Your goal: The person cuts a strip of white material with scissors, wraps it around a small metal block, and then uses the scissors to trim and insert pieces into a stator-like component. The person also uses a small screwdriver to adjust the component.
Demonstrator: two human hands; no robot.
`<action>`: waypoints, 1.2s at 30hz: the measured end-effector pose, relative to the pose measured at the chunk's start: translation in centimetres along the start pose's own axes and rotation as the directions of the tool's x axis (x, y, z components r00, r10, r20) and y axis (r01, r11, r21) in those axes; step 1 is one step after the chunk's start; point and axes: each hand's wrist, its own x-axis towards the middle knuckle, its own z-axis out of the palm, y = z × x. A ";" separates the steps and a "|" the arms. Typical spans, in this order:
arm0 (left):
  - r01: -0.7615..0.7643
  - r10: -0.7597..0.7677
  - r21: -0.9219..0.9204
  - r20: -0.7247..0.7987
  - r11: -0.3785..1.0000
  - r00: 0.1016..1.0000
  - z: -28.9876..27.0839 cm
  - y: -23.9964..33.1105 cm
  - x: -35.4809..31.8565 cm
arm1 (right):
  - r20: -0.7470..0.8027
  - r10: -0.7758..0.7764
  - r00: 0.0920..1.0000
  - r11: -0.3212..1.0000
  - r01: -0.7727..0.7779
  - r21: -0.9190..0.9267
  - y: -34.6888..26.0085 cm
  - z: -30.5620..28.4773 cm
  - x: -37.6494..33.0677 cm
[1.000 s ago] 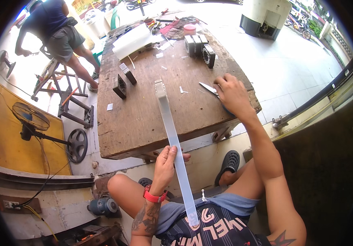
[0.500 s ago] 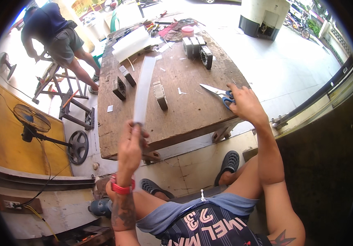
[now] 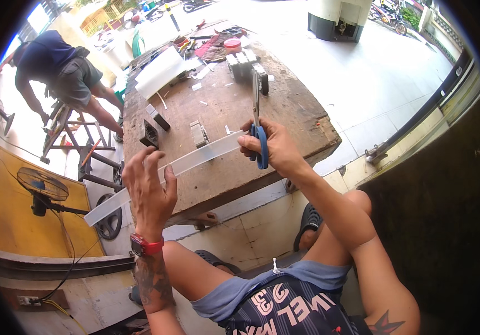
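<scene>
My right hand (image 3: 270, 146) is closed on blue-handled scissors (image 3: 261, 146), their blades pointing away from me. Its thumb and fingertips also pinch one end of a long translucent plastic strip (image 3: 209, 152). The strip slants down to the left over the table's near part and past its edge. In front of the strip, my left hand (image 3: 152, 184) is open, fingers spread and slightly curled; its palm side is hidden. Just beyond the strip stands a dark rectangular block (image 3: 199, 134) with a pale top. Two similar blocks, including a dark one (image 3: 149, 133), stand farther left.
The wooden table (image 3: 217, 187) carries a white sheet roll (image 3: 159, 72), a pink-red tub (image 3: 232, 46), scraps, and several grouped blocks (image 3: 243, 66) at the far right. Another person (image 3: 61, 67) bends over a metal stand at left. A fan (image 3: 42, 187) stands near the yellow panel.
My right hand has picked the scissors up from the table and taken one strip end. My left hand has let go of the strip, which has swung from upright to slanting.
</scene>
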 end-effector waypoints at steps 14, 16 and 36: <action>0.605 -0.295 -0.630 0.770 -0.486 0.565 7.0 4.7 -7.2 | 0.122 0.252 0.960 0.967 -0.245 -0.069 3.0 2.8 -3.3; 0.551 -0.370 -0.647 0.759 -0.527 0.537 7.4 5.1 -7.5 | 0.115 0.202 0.973 0.974 -0.188 -0.122 2.3 2.1 -3.9; 0.560 -0.505 -0.713 0.698 -0.422 0.507 7.7 4.9 -6.7 | 0.110 0.213 0.971 0.814 -0.114 -0.570 6.3 2.1 -9.4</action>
